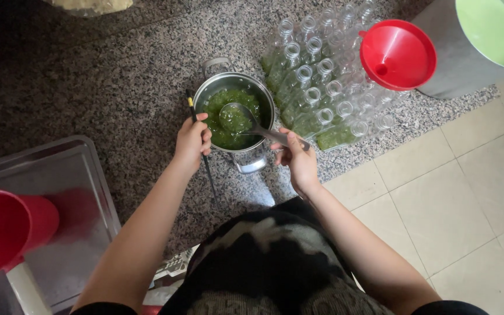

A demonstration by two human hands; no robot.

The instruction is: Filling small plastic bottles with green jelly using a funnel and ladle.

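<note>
Single head-worn view, aimed almost straight down from above the wearer's torso. Framed at arm's length: pot near centre, both forearms entering from the lower edge, bottles toward upper right, tray at left. No second view for overlap.

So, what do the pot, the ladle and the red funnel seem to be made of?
The pot looks like polished steel: grey, with bright reflections on its rim. The ladle in the right hand shows the same shiny grey, probably steel too. The red funnel seems plastic: uniform colour, smooth with a soft sheen.
</note>
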